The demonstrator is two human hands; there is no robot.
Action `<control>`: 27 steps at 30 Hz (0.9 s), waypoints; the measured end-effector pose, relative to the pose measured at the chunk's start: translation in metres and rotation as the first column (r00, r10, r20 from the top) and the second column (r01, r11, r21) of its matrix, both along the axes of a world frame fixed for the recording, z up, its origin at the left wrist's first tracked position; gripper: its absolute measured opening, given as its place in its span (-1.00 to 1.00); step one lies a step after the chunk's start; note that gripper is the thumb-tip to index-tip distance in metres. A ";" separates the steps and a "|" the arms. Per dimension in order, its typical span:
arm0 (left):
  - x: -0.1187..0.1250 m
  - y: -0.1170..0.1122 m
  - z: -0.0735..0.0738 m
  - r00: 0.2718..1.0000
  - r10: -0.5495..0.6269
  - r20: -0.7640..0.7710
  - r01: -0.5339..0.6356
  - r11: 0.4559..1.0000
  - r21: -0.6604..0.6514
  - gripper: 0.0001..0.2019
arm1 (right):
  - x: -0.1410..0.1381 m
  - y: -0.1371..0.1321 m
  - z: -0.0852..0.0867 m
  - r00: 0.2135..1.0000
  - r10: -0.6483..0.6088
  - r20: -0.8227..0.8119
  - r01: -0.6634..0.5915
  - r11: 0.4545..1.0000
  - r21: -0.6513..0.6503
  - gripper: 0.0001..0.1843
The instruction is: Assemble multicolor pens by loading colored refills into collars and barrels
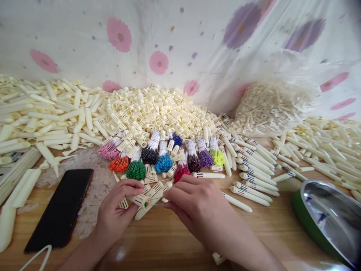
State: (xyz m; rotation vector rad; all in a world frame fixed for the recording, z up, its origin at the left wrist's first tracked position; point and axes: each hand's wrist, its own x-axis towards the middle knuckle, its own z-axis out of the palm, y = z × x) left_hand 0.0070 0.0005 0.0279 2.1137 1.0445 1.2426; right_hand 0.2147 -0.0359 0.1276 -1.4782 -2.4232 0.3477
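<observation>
In the head view, the fingers of the left hand (117,205) are clamped on one slotted cap (138,200), held above the counter (158,241) at front centre. The fingers of the right hand (200,205) are together on one thin rod (158,204), which extends to the cap's mouth, where green and orange show. Ten bundles (163,162) of white, colour-tipped sticks sit behind the hands: pink, orange, green, black, light blue, dark blue, red, maroon, purple and yellow. One phone (60,210), flat and rectangular with a black face, lies at left; one white cable (46,256) is at its lower end. One green bowl (303,214) with a shiny metallic interior stands at right. One clear plastic bag (276,107) contains pale small parts. The cream cap heap (158,113), the smooth tubular barrels (56,109) and the tapered pens (254,173) are too numerous to count reliably.
</observation>
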 end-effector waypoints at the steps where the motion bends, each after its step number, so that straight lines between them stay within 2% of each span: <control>1: -0.001 0.000 -0.002 1.000 -0.011 0.028 0.013 0.999 -0.041 -0.65 | 0.001 0.002 0.000 0.999 0.051 -0.004 -0.051 0.998 0.026 -0.79; 4: -0.002 0.001 -0.005 0.995 -0.033 0.099 0.046 0.990 -0.131 -0.63 | 0.002 0.006 -0.003 0.987 0.163 0.005 -0.162 0.981 0.104 -0.76; 11: -0.002 0.002 -0.004 0.975 -0.078 0.209 0.129 0.961 -0.243 -0.60 | 0.002 0.009 -0.005 0.967 0.251 0.051 -0.256 0.954 0.158 -0.76; 21: -0.004 0.002 -0.008 0.960 -0.075 0.269 0.167 0.927 -0.337 -0.65 | 0.002 0.009 -0.005 0.963 0.264 0.048 -0.268 0.943 0.195 -0.75; 27: -0.005 0.002 -0.005 0.947 -0.094 0.309 0.218 0.892 -0.397 -0.64 | 0.002 0.010 -0.004 0.956 0.288 0.055 -0.293 0.923 0.250 -0.74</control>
